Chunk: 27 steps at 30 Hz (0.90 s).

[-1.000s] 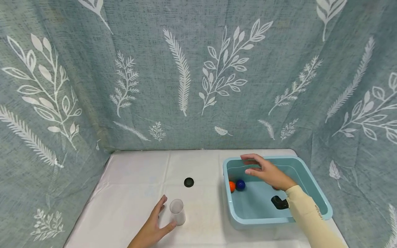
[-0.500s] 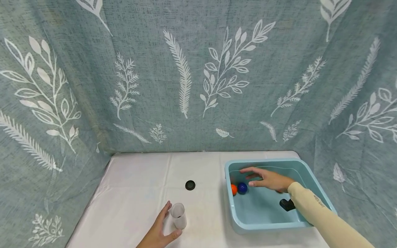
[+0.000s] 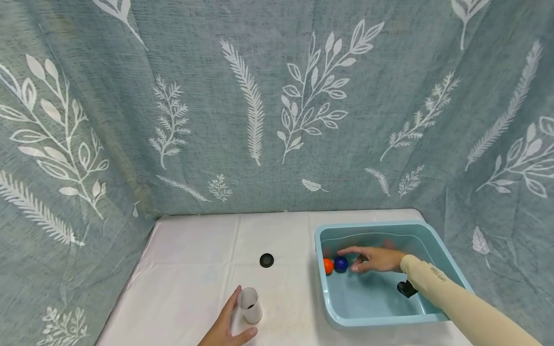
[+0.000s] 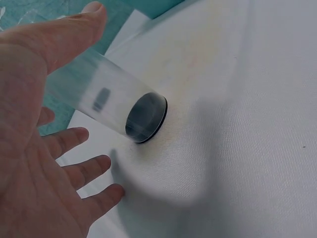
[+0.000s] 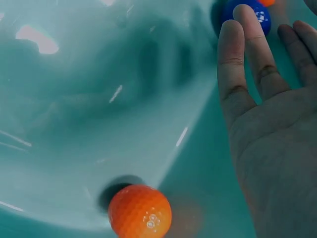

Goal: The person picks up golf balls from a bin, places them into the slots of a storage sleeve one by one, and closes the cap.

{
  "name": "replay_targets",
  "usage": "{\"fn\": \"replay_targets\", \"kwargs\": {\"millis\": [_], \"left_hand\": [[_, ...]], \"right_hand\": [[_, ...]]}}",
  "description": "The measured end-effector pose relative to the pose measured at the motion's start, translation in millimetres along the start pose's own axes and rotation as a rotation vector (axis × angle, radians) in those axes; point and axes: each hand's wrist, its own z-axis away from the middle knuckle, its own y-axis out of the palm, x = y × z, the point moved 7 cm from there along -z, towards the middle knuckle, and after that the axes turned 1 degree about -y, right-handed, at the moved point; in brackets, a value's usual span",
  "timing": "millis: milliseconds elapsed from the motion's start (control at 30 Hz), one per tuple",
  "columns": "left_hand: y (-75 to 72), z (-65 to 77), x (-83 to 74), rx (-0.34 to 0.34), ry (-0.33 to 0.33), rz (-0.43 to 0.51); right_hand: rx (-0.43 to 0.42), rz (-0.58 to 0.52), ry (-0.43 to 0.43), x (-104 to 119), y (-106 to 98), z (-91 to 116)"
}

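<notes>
My left hand (image 3: 224, 328) is spread around the near side of a clear plastic cylinder (image 3: 252, 307) standing upright on the table. In the left wrist view the fingers are straight and apart, and the cylinder (image 4: 106, 94) shows a black round base; whether the thumb touches it I cannot tell. Inside a light blue plastic basin (image 3: 381, 321), my right hand (image 3: 382, 260) reaches down with extended fingers. A dark blue dimpled golf ball (image 3: 341, 264) is just ahead of its fingertips, beside an orange golf ball (image 3: 328, 266). Another orange golf ball (image 5: 140, 213) shows in the right wrist view.
A black round cap (image 3: 266, 260) lies on the white tablecloth (image 3: 195, 254), between cylinder and basin. Under the right forearm, a black object (image 3: 406, 289) lies partly hidden on the basin floor. A grey-green leaf-patterned curtain (image 3: 268, 192) encloses the table.
My right hand has lowered into the basin, coming close to the blue golf ball. The left hand stays around the cylinder; the view has shifted slightly.
</notes>
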Motion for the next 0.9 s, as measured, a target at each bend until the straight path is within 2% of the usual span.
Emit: {"fn": "replay_targets", "kwargs": {"millis": [133,267,433,600,700,767,900], "left_hand": [[2.1,-0.9,0.3,0.037,-0.018,0.030],[3.4,-2.0,0.5,0.041,-0.039,0.041],[3.9,-2.9,1.6,0.030,-0.062,0.049],[3.5,-3.8,0.4,0.035,-0.047,0.059],[4.0,-5.1,0.3,0.026,-0.039,0.045],[4.6,-6.0,0.4,0.014,-0.039,0.036],[4.5,-6.9,-1.0,-0.032,-0.041,-0.002]], "right_hand": [[-0.003,0.008,0.007,-4.9,1.0,-1.1],[0.004,0.020,-0.004,-7.7,-0.4,-1.0],[0.024,0.015,-0.059,-10.4,1.6,-3.5],[0.026,0.038,-0.132,-8.8,6.9,-6.1],[0.013,0.054,-0.126,-10.2,9.9,-7.9],[-0.004,0.067,-0.092,-14.1,11.5,-9.9],[-0.033,0.139,-0.085,-20.4,14.7,-16.4]]}}
